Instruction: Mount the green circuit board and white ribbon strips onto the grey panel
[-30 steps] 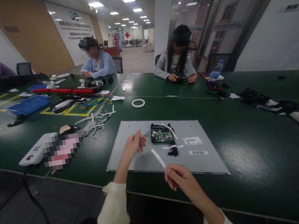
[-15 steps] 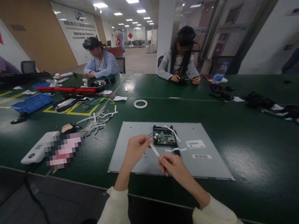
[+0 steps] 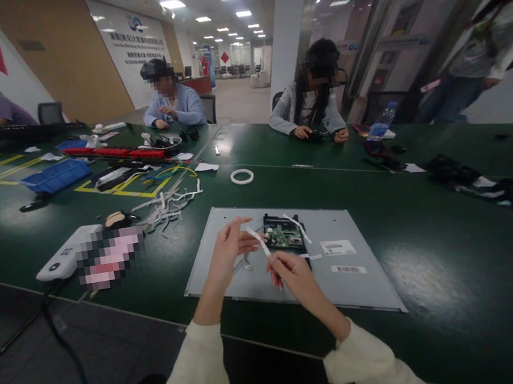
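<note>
A short white strip of tape (image 3: 260,241) rises from the pinched fingers of my right hand (image 3: 293,273). My left hand (image 3: 227,250) is open beside the strip's upper part, its fingers stretched out; whether a fingertip touches the tape I cannot tell. Both hands are above a grey metal panel (image 3: 349,284) lying flat on the table. On the panel sits a green circuit board (image 3: 283,236) in a black frame. One white tape piece (image 3: 298,227) lies across the board's right side, and another (image 3: 314,257) sticks out at the frame's lower right.
Beyond the panel lies a white tape roll (image 3: 242,177) on the green table (image 3: 416,218). Loose white strips (image 3: 172,209), a white power bank (image 3: 69,253) and a blue basket (image 3: 55,177) are to the left. Two people sit across; another person (image 3: 473,54) stands at the right.
My left hand has let go of the tape's upper end and spread its fingers. My right hand still holds the lower end. The standing person at the right has shifted.
</note>
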